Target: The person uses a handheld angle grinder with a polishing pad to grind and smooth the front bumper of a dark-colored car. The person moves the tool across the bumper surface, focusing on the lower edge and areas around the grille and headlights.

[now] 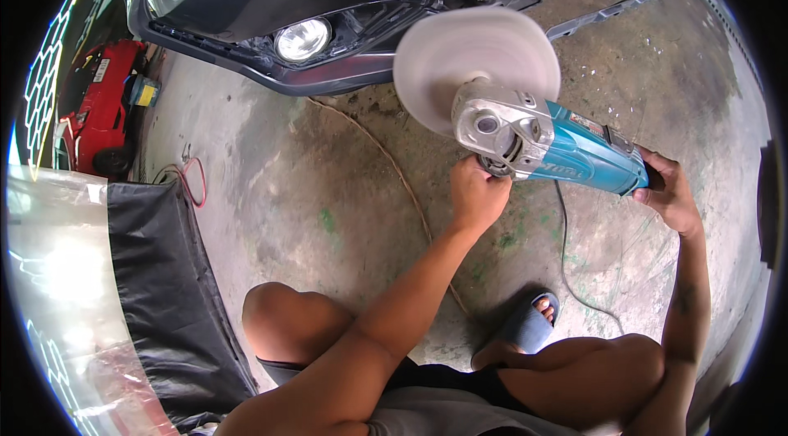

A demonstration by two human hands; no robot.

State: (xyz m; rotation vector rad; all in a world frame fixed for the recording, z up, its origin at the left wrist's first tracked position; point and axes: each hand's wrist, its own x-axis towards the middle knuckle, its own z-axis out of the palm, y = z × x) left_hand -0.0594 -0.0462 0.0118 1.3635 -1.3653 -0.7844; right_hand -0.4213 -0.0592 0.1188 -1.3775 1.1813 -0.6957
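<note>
Nearest, below the polisher [566, 149]: wearer's bent knees, L [291, 321] and R [620, 366], plus a blue-grey slipper [529, 328] btwn them. L hand [480, 199] is closed round the polisher's underside nr the silver head; R hand [675, 194] grips its black rear end. Teal/silver tool is held over the floor, w/ its pale round pad [435, 66] a blur at the upper L end.

In the way: dark cord [564, 247] drops below the polisher & curves R across the floor; brown line [402, 177] runs L of it, passing behind the L forearm. Black sheet [168, 288] well L of tool, red cable [203, 185] just beyond.

Edges/room: dark car front [353, 75] w/ lit-looking headlamp [304, 39] sits up-L of tool; pad overlaps its edge in view, contact unclear. Bare concrete [271, 173] lies open L of the polisher, more beyond to its upper R. Farthest, far L: red car [107, 103], bucket [144, 93] beside it.
</note>
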